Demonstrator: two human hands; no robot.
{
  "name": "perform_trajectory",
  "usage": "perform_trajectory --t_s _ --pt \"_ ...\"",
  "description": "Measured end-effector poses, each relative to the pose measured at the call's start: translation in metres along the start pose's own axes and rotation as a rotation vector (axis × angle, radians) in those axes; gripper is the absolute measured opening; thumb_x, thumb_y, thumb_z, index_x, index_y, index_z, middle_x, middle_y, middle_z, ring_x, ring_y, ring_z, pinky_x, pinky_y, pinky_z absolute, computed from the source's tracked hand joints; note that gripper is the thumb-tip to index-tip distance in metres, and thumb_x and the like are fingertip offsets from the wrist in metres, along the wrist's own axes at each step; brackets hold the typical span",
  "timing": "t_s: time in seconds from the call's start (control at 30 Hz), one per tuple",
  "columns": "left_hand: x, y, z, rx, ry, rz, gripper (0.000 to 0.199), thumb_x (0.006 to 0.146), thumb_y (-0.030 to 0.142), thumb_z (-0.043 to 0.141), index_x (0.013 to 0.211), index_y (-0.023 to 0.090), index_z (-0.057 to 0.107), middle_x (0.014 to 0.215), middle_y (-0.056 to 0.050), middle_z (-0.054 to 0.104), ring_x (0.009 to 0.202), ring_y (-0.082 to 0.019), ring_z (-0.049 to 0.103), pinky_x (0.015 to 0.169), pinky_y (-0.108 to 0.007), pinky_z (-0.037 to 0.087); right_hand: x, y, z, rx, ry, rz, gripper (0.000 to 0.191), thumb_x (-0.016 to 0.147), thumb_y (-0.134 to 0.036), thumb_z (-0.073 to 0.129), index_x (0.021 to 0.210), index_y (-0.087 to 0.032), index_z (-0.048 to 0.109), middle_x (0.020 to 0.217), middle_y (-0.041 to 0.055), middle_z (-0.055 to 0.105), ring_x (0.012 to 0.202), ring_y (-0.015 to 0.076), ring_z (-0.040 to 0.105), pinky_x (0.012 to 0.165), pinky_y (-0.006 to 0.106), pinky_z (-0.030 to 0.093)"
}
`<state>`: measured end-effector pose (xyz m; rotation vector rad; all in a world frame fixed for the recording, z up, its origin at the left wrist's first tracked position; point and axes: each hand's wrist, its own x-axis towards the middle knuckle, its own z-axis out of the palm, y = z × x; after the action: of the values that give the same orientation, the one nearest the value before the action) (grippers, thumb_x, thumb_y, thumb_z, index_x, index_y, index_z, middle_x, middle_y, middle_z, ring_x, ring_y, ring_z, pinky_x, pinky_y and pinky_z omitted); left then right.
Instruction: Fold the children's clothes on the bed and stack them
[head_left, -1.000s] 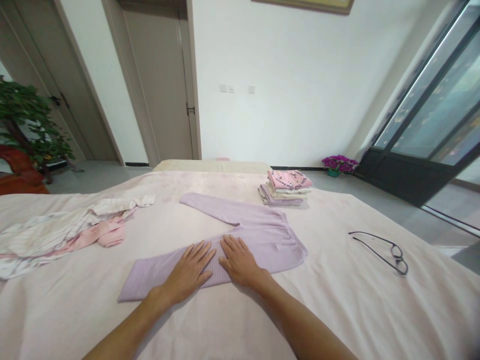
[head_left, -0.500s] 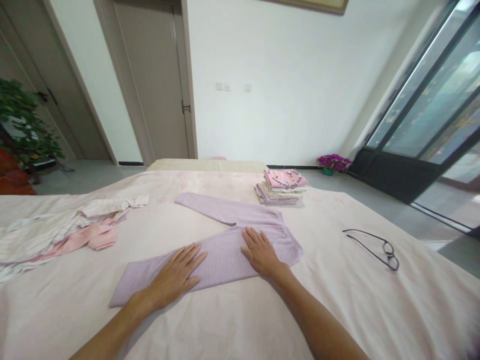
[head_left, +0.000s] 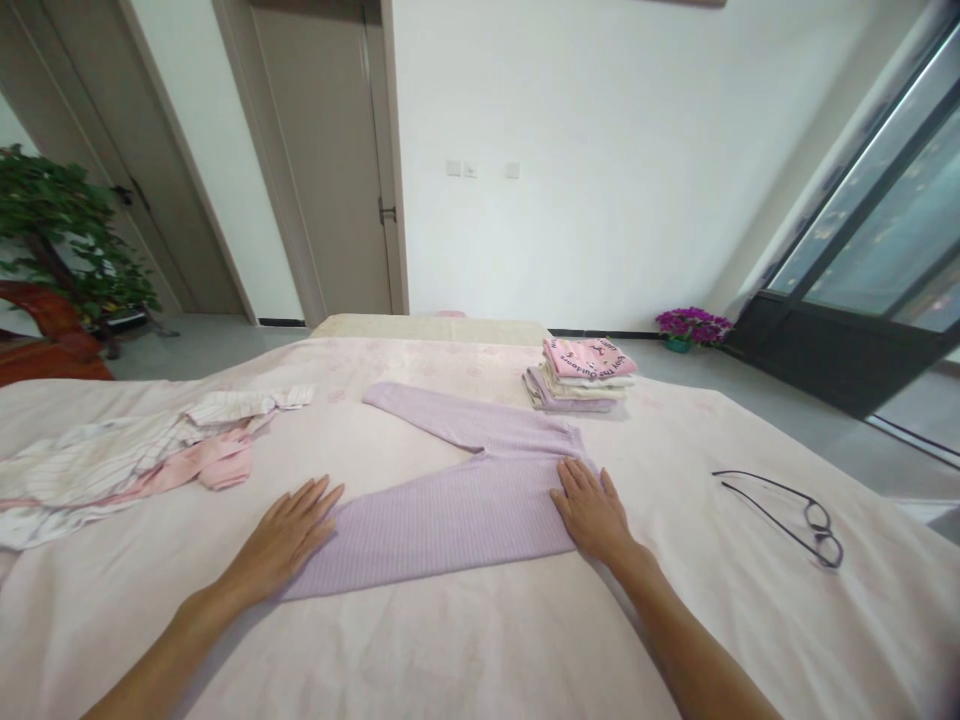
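Open and palm-down, the person's left hand [head_left: 289, 530] rests over the nearer leg's end of the lilac ribbed-fabric trousers [head_left: 450, 520], the right hand [head_left: 592, 510] near their waistband. They lie flat, legs parted, on a pale pink cloth [head_left: 420, 655]. Bare cloth stretches rightward to dark-framed eyeglasses [head_left: 821, 532]. Near the far edge stands a folded multicoloured clothing stack [head_left: 589, 378]; crumpled white-and-pink fabric garments [head_left: 172, 450] lie left. Beyond rises a plain white wall [head_left: 585, 220].
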<state>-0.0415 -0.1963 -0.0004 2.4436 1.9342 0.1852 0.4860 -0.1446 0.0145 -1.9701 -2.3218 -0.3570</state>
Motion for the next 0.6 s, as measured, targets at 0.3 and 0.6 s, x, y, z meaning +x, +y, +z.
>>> perform_trajectory --t_s 0.3,0.6 --pt "0.011 0.025 -0.002 -0.007 0.138 -0.131 0.046 0.099 0.037 0.03 0.135 0.026 0.057 0.148 -0.004 0.049 0.143 -0.025 0.033 0.118 -0.046 0.024 -0.002 -0.049 -0.009 0.131 -0.015 -0.294 0.058 0.101 -0.048 0.025 0.153 -0.023 0.031 0.16 0.006 0.028 0.147 0.024 0.024 0.119 0.048 0.014" --pt "-0.004 0.009 -0.025 -0.082 0.178 -0.205 0.029 0.096 0.042 0.042 0.113 0.025 0.059 0.112 -0.003 0.064 0.099 -0.019 0.063 0.081 -0.031 0.048 0.006 -0.024 0.014 0.105 0.072 -0.208 0.058 0.101 -0.049 0.026 0.152 -0.024 0.033 0.159 0.0039 0.031 0.146 0.0258 0.026 0.117 0.051 0.021"
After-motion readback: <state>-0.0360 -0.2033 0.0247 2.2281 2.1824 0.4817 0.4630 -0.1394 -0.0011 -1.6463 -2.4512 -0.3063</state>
